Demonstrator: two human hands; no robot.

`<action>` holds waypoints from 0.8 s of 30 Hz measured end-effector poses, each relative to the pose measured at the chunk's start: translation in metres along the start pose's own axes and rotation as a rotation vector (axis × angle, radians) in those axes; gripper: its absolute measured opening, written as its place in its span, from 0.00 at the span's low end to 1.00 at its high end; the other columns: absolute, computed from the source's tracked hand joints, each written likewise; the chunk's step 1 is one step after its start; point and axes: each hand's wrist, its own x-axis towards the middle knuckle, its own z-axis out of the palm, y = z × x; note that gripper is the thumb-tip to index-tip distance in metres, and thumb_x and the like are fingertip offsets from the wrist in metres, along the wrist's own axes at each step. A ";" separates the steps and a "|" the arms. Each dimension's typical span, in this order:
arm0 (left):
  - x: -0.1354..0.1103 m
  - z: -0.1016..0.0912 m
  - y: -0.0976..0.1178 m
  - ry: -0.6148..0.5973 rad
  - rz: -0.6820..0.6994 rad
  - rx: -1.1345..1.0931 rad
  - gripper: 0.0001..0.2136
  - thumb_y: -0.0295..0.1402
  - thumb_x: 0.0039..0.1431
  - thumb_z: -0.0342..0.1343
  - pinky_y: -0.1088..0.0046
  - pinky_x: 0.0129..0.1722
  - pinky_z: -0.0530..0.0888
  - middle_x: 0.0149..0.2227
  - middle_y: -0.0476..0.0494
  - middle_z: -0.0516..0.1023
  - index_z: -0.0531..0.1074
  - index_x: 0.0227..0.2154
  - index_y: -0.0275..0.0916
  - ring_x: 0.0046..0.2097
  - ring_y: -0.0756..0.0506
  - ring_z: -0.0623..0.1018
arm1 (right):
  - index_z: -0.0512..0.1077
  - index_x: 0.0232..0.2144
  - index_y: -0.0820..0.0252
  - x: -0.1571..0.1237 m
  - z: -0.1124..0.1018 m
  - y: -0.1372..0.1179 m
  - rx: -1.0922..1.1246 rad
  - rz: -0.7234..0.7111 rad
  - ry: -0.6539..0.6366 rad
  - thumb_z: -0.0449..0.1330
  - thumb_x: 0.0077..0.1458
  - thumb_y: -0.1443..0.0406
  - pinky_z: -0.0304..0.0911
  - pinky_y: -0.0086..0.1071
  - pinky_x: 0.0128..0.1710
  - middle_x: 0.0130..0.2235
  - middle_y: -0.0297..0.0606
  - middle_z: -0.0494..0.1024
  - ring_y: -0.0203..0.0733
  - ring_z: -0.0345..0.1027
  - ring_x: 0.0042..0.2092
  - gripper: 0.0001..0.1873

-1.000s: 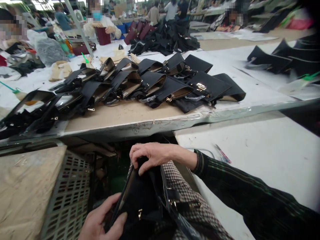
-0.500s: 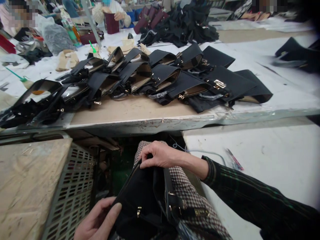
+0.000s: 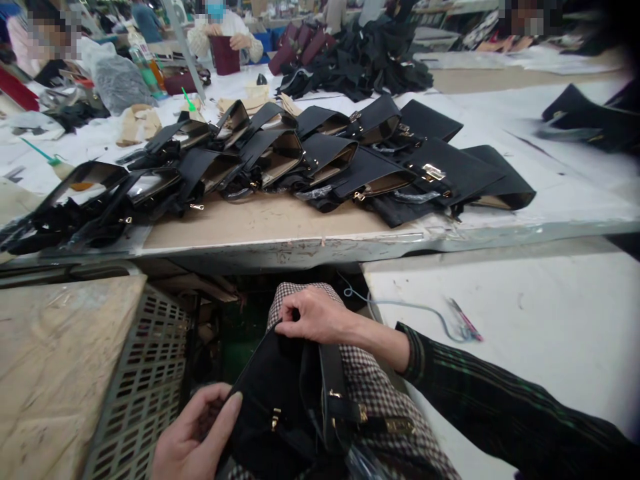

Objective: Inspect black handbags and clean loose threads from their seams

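A black handbag (image 3: 273, 380) with gold metal fittings lies across my lap, over checked cloth (image 3: 370, 373). My left hand (image 3: 200, 427) pinches its edge at the lower left, thumb on top. Higher up, my right hand (image 3: 310, 313) is closed on the same edge at the upper corner, thumb and fingertips pressed together. Between the two hands the edge runs straight and taut. A strap with a gold buckle and some clear plastic hang on the bag's right side. The fingertips beneath the edge are hidden.
Several black bag pieces (image 3: 320, 160) lie in rows on the long table (image 3: 240, 220) ahead. At my left stands a plastic crate (image 3: 140, 373) beside a brown-covered surface (image 3: 60, 347). On the white surface at right lies a small pointed tool (image 3: 467, 321). A co-worker (image 3: 225, 40) handles a maroon piece.
My view has shifted slightly. Both hands keep their hold on the bag's edge, and the bag has barely moved.
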 end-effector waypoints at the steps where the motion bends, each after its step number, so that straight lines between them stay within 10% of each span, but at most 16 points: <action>1: 0.002 -0.001 0.001 -0.018 0.014 0.020 0.18 0.49 0.52 0.62 0.81 0.31 0.75 0.29 0.48 0.81 0.77 0.34 0.38 0.31 0.47 0.79 | 0.74 0.23 0.60 0.000 0.001 -0.001 -0.003 0.019 0.006 0.64 0.49 0.63 0.53 0.27 0.30 0.26 0.31 0.77 0.33 0.67 0.29 0.07; 10: 0.014 0.007 0.010 -0.009 0.193 0.273 0.13 0.45 0.56 0.57 0.79 0.33 0.71 0.31 0.48 0.79 0.77 0.31 0.41 0.32 0.46 0.77 | 0.74 0.23 0.59 0.002 0.001 -0.001 -0.006 0.032 0.007 0.65 0.47 0.63 0.53 0.27 0.29 0.26 0.32 0.77 0.35 0.67 0.30 0.06; 18: 0.034 0.005 0.021 -0.211 0.020 0.151 0.16 0.48 0.57 0.55 0.78 0.31 0.68 0.30 0.51 0.78 0.78 0.36 0.40 0.33 0.46 0.75 | 0.74 0.23 0.58 0.002 0.004 0.000 -0.014 0.063 0.003 0.64 0.47 0.62 0.55 0.28 0.30 0.26 0.32 0.79 0.36 0.70 0.31 0.07; 24: 0.069 0.019 0.050 -0.332 0.214 0.259 0.14 0.42 0.60 0.53 0.77 0.37 0.67 0.32 0.50 0.79 0.80 0.33 0.40 0.37 0.45 0.75 | 0.75 0.23 0.58 0.001 0.004 -0.003 -0.021 0.081 0.026 0.64 0.47 0.62 0.55 0.28 0.31 0.26 0.32 0.79 0.37 0.70 0.30 0.06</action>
